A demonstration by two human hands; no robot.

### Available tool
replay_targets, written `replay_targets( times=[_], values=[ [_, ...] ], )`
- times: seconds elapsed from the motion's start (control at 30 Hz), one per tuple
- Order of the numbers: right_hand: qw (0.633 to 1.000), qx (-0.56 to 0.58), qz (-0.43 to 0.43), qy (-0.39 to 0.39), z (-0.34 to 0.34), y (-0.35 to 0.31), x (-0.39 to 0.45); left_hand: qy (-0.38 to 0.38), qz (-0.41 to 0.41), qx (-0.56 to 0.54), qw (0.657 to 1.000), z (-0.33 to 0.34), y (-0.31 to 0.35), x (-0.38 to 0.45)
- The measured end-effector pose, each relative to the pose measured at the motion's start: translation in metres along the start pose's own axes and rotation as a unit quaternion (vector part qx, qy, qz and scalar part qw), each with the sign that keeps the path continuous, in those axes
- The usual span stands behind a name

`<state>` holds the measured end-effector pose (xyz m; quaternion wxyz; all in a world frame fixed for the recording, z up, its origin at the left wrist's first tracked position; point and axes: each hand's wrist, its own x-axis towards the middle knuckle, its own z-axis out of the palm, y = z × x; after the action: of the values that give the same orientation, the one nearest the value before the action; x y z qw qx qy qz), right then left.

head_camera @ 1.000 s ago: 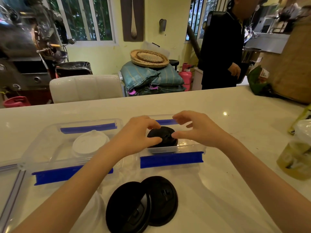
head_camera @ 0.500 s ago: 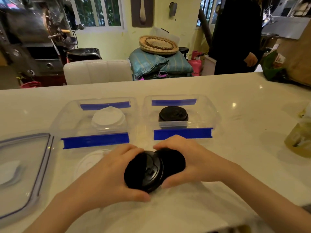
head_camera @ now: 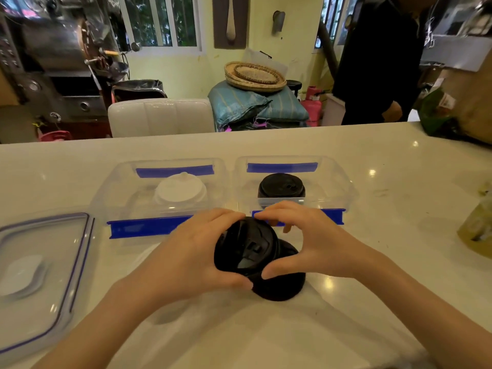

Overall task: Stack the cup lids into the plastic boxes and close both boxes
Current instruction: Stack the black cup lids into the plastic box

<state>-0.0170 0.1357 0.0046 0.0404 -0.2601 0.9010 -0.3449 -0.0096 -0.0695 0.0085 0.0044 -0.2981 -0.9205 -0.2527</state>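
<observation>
So far the job looks roughly half done, judging by how things lie: the left plastic box [head_camera: 159,193] already holds a short stack of white lids [head_camera: 181,189], the right plastic box [head_camera: 292,182] holds a stack of black lids [head_camera: 281,185], and both boxes stand open on the white counter [head_camera: 372,262] with their blue clips folded out. Near the person, the left hand [head_camera: 183,257] and right hand [head_camera: 314,243] are both closed around a tilted black lid [head_camera: 246,247], fingers over its far rim and thumbs under its near edge, lifting it off another black lid [head_camera: 282,283] that rests flat on the counter beneath. At least these two lids have yet to go in, presumably into the right box. One clear box cover [head_camera: 40,275] lies at the near left; a second cover is not in view, so it may be out of frame. No brand, label or writing can be read on the lids or boxes.
</observation>
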Motion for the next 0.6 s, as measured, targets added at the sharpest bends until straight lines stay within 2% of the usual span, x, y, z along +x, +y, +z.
replay_targets(
  times=[0.2, 0.3, 0.47, 0.6],
  values=[
    [0.995, 0.030, -0.037, 0.083, -0.033, 0.006, 0.011, 0.034, 0.048, 0.007, 0.998, -0.020, 0.007, 0.037],
    [0.993, 0.039, -0.025, 0.112, -0.048, 0.018, 0.021, 0.053, 0.050, 0.007, 0.997, -0.025, 0.007, 0.060],
    [0.988, 0.023, 0.011, 0.150, -0.075, 0.042, 0.043, 0.105, -0.005, -0.026, 0.994, -0.020, 0.007, 0.106],
    [0.991, 0.006, 0.049, 0.126, -0.085, 0.070, 0.057, 0.066, -0.046, -0.014, 0.997, -0.006, 0.002, 0.139]
  ],
)
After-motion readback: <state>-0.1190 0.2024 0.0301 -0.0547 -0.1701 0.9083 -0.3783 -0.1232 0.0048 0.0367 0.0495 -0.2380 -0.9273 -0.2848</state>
